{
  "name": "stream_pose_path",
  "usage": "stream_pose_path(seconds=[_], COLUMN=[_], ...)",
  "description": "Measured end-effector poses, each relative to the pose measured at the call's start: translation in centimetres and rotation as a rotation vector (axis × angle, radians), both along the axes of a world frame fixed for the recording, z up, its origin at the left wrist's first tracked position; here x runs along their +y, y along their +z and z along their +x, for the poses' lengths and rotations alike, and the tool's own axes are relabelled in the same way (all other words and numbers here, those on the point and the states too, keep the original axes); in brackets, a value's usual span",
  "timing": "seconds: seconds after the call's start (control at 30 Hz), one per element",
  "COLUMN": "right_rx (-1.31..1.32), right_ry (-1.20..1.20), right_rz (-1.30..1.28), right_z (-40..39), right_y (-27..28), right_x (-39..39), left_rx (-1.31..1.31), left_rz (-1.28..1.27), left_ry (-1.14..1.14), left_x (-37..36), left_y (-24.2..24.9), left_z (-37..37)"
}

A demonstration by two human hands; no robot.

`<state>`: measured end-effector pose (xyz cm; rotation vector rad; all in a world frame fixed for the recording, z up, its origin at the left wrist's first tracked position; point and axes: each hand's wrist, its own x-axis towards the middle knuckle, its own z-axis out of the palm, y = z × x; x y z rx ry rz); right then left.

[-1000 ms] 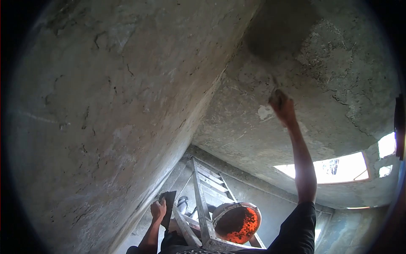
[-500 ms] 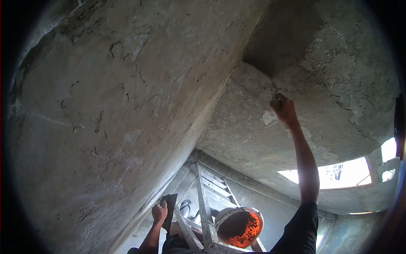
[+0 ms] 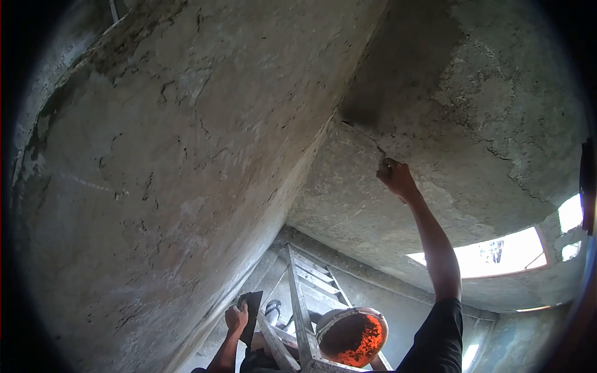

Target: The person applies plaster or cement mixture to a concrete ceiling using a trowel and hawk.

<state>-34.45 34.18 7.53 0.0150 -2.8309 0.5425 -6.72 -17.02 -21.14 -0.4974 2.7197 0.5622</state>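
Note:
Up at the rough plaster wall (image 3: 348, 168), my right hand (image 3: 398, 179) is closed round the handle of a trowel (image 3: 380, 151). Its thin blade points up and left, close to the corner, against the lower edge of a darker, wet-looking patch (image 3: 404, 74); the blade's outline is hard to make out. Low down, my left hand (image 3: 236, 317) grips a dark, flat, rectangular plastering float (image 3: 254, 314), held nearly upright beside the left wall surface. The fingers wrap its back, and the handle is mostly hidden.
A ladder (image 3: 303, 311) stands below me, with a bucket (image 3: 329, 320) at its top, orange inside with dark material. A broad plastered surface (image 3: 155, 186) slopes along the left. Bright window openings (image 3: 500, 253) break the right wall. A sandalled foot (image 3: 272, 308) shows below.
My right hand and the trowel have moved left and a little down, towards the corner. My left hand with the float has barely shifted.

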Motion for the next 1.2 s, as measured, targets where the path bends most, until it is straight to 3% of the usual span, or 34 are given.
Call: stream_pose_path(seconds=[0.17,0.37,0.43,0.57,0.7,0.77,0.97,1.03,1.2], right_rx=[0.014,-0.039,0.042,0.029,0.169,0.236,-0.068,-0.054,-0.127], right_ry=[-0.011,-0.099,-0.100,-0.163,-0.183,-0.156,-0.236,-0.089,-0.144], right_rz=[-0.003,-0.039,-0.020,0.014,-0.059,-0.066,-0.209,0.007,0.030], right_z=[-1.3,-0.8,-0.8,-0.4,0.0,0.3,1.0,0.4,-0.5], right_y=[2.1,7.9,9.2,13.5,16.0,15.6,10.0,8.2,11.6], right_x=[-0.7,-2.7,-2.9,-3.8,-4.5,-4.6,-4.1,-2.8,-2.5], left_rx=[-0.028,0.167,0.000,0.122,-0.025,-0.103,-0.129,-0.097,-0.035], left_rz=[0.020,0.049,0.066,0.025,0.074,0.088,0.054,0.047,0.064], left_ry=[0.014,-0.015,0.054,0.005,0.043,0.040,0.077,0.073,0.062], left_x=[-0.1,-0.2,0.6,-0.3,-0.4,-0.4,-0.3,-0.3,-0.1], left_y=[0.3,-1.2,1.0,-1.7,0.5,1.4,2.8,2.1,1.3], left_z=[-0.6,-0.3,-0.9,0.1,-0.1,-0.1,-0.3,-0.3,-0.5])
